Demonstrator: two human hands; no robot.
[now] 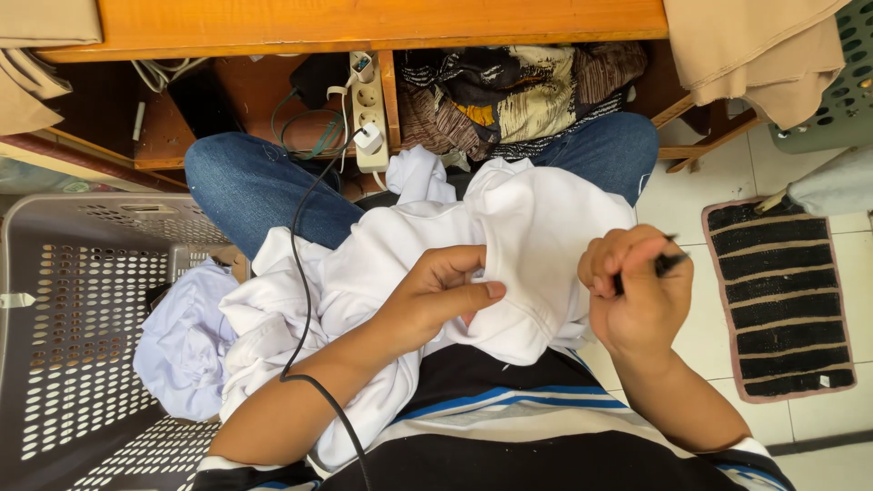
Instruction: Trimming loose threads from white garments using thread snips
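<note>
A white garment (536, 227) lies bunched across my lap, over my jeans. My left hand (436, 295) pinches a fold of its hem, thumb on top of the cloth. My right hand (637, 282) is closed around a thin black tool (671, 264), its tip poking out to the right, just beside the edge of the garment. What kind of tool it is cannot be made out. A black cable (305, 273) runs over the white cloth and across my left forearm.
A grey perforated laundry basket (64, 309) stands at my left, with pale lilac cloth (182, 336) hanging over its rim. Ahead is a wooden table (364, 23) with a white power strip (368, 109) and dark patterned fabric (518, 91) beneath. A striped mat (782, 291) lies on the tiled floor at right.
</note>
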